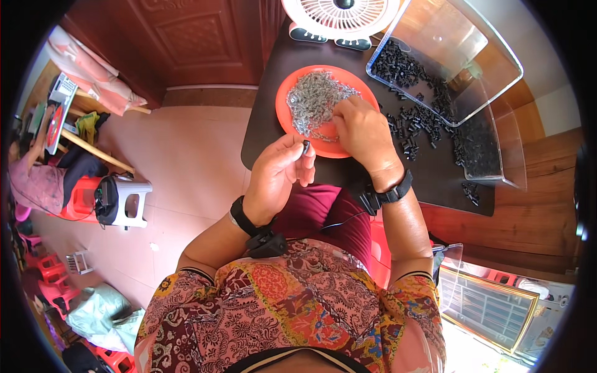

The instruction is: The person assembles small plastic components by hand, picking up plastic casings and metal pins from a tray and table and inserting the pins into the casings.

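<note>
Between the thumb and fingers of my left hand (pixel 278 166) is a small black plastic piece (pixel 306 147), held at the near left edge of a red plate (pixel 283 118). A heap of small silvery metal parts (pixel 317 96) covers much of that plate; they look like screws or springs, too small to tell. My right hand (pixel 365 132) reaches over the plate's right side, its fingertips bent down among the metal parts. Those fingers are closed together, and whatever they pinch is hidden. Many loose black pieces (pixel 413 127) lie on the dark table to the right of the plate.
A clear plastic bin (pixel 497 99) lies tipped at the table's right, black pieces spilling from it. Behind the plate stands a white fan (pixel 342 15). The dark table (pixel 264 133) ends close to my lap. Another person (pixel 46 180) sits at far left.
</note>
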The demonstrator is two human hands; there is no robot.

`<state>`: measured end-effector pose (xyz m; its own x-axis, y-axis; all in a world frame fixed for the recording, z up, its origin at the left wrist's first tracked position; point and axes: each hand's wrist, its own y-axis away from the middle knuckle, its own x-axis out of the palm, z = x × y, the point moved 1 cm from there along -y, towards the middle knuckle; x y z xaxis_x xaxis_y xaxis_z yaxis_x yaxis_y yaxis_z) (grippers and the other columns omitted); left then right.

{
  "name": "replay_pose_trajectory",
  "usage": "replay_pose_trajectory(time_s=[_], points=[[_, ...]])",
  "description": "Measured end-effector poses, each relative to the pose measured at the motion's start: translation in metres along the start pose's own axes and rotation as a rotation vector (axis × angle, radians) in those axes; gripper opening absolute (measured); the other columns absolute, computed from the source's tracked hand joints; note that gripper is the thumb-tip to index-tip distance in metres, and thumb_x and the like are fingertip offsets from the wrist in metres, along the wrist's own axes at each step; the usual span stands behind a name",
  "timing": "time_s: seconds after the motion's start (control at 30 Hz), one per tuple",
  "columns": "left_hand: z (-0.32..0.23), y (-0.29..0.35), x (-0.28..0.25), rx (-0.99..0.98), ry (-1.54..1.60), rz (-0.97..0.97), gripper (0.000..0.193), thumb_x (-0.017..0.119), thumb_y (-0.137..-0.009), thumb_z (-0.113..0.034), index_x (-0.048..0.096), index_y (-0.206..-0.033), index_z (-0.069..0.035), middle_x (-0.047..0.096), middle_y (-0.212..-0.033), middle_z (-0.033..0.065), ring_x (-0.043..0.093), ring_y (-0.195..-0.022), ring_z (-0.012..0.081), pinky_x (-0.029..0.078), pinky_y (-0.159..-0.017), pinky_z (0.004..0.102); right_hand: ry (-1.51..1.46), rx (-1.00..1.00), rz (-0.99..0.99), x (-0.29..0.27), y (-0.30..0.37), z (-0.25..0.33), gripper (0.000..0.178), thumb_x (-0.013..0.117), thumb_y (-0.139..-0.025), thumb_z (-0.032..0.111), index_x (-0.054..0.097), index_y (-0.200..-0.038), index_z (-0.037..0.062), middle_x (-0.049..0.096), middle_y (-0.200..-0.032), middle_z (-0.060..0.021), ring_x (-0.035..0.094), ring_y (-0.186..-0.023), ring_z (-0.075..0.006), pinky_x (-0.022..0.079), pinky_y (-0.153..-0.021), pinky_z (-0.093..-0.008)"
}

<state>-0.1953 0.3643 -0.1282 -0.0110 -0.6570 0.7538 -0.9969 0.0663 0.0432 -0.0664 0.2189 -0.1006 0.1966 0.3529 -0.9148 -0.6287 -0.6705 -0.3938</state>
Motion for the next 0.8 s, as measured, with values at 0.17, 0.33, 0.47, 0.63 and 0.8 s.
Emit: replay_pose_trajectory(time_s=[0.17, 0.33, 0.47, 0.63, 0.8], points=[[0.002, -0.001, 0.008, 0.033, -0.088, -0.005, 0.020, 0.048, -0.096, -0.024, 0.051, -0.093, -0.004, 0.052, -0.082, 0.0045, 0.052, -0.067, 0.0149, 0.041, -0.062, 0.0250, -0.611, 0.271, 0.008, -0.019, 0.002, -0.008, 0.009, 0.061, -0.081, 0.008, 0.061, -0.087, 0.0009, 0.066, -0.086, -0.0141, 0.065, -0.078, -0.0275, 0.051, -0.069, -0.0359], [0.009, -0.007, 0.019, 0.006, -0.169, 0.019, 0.021, 0.045, -0.096, -0.023, 0.051, -0.092, -0.004, 0.052, -0.081, 0.0044, 0.052, -0.066, 0.0145, 0.040, -0.061, 0.0253, -1.015, 0.380, 0.020, -0.010, 0.011, -0.021, 0.013, 0.062, -0.085, 0.007, 0.064, -0.095, -0.0001, 0.068, -0.085, -0.0075, 0.064, -0.075, -0.0153, 0.050, -0.067, -0.0287], [0.011, -0.010, 0.024, 0.004, -0.203, 0.017, 0.022, 0.045, -0.097, -0.024, 0.051, -0.092, -0.004, 0.053, -0.081, 0.0043, 0.052, -0.066, 0.0142, 0.040, -0.061, 0.0250, -1.394, 0.433, 0.118, -0.015, 0.016, -0.021, 0.014, 0.060, -0.089, 0.006, 0.066, -0.100, 0.0002, 0.067, -0.086, -0.0005, 0.058, -0.074, -0.0070, 0.048, -0.068, -0.0234], [0.016, -0.013, 0.025, 0.009, -0.217, 0.023, 0.022, 0.045, -0.097, -0.024, 0.051, -0.094, -0.003, 0.053, -0.082, 0.0042, 0.053, -0.067, 0.0136, 0.041, -0.060, 0.0249, -1.602, 0.433, 0.143, -0.027, 0.029, -0.010, 0.012, 0.064, -0.089, 0.008, 0.067, -0.097, 0.0013, 0.066, -0.085, -0.0007, 0.057, -0.073, -0.0065, 0.047, -0.070, -0.0223], [0.018, -0.014, 0.027, 0.008, -0.232, 0.025, 0.021, 0.045, -0.097, -0.023, 0.051, -0.095, -0.003, 0.053, -0.082, 0.0040, 0.053, -0.067, 0.0138, 0.041, -0.061, 0.0248, -1.687, 0.327, 0.161, -0.035, 0.037, 0.009, 0.010, 0.061, -0.091, 0.005, 0.066, -0.095, -0.0027, 0.065, -0.080, -0.0037, 0.060, -0.072, -0.0100, 0.051, -0.070, -0.0255]])
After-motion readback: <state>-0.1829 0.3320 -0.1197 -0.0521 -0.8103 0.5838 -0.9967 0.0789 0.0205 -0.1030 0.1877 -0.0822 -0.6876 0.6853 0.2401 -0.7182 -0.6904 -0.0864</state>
